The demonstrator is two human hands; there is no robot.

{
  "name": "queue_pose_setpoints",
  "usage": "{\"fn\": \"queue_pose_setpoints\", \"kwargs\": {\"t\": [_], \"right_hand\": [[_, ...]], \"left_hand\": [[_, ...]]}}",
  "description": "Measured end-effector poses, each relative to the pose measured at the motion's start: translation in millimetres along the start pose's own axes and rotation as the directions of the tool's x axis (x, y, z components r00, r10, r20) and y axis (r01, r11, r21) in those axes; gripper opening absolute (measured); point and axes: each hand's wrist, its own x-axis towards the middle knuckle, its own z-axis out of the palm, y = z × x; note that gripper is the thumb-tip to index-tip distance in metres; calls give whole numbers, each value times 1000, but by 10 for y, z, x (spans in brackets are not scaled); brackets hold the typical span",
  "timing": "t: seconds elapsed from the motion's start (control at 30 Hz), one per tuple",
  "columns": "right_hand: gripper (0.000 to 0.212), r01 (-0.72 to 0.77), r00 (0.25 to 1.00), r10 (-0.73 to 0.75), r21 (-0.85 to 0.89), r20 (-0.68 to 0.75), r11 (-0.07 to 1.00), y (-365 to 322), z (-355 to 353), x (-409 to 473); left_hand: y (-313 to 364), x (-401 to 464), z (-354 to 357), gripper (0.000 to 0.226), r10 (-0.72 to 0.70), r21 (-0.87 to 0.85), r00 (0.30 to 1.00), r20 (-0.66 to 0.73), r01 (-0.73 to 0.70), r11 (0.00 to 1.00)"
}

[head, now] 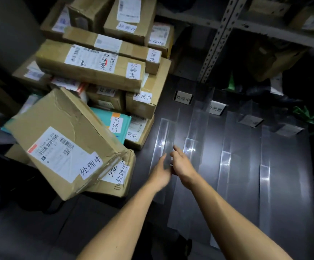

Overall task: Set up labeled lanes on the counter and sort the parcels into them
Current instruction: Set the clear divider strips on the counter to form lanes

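Note:
On the dark counter point(287, 184) lie several clear plastic divider strips point(225, 162) that mark off lanes. My left hand point(160, 171) and my right hand point(182, 164) meet over the leftmost strip point(164, 136), fingers apart, touching it. Small sign holders stand at the lanes' far ends: one labeled point(183, 98), another point(216, 108), and two more point(250, 120) further right. A heap of cardboard parcels point(88, 66) with handwritten white labels fills the left side. The nearest big box point(64, 141) leans tilted on another.
A teal mailer point(114, 124) lies among the boxes. A perforated metal shelf post point(220, 38) rises behind the counter, with boxes on the shelves. Green plastic point(313, 113) sits at the right edge. Dark floor and a black shape are at lower left.

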Motion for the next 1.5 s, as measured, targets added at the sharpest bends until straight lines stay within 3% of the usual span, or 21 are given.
{"fn": "queue_pose_setpoints", "kwargs": {"t": [0.1,0.5,0.93,1.17,1.3,1.37,1.5], "right_hand": [[59,2,1000,-2,5,-13,1000,3,38,32],[56,-28,998,26,29,63,999,37,52,11],[57,-15,998,11,66,60,998,-6,-91,-27],[76,31,999,-34,-86,-28,996,-45,-172,-49],[58,122,974,-141,-113,-179,986,-244,-291,-120],[56,192,948,-208,-88,-241,977,-401,-401,-142],[65,308,930,-286,64,-232,949,-773,-627,-265]], "left_hand": [[4,6,7,43,-4,28,1000,1,4,1000],[70,-33,-50,49,-69,-17,989,-128,67,998],[471,-197,-178,48,52,-22,980,-194,-57,998],[827,-198,-320,50,156,-14,967,-200,-162,987],[972,-167,-350,50,204,0,958,-199,-208,978],[1055,-150,-345,50,221,3,957,-189,-225,974],[1294,-198,-283,49,276,-16,950,-148,-281,960]]}}
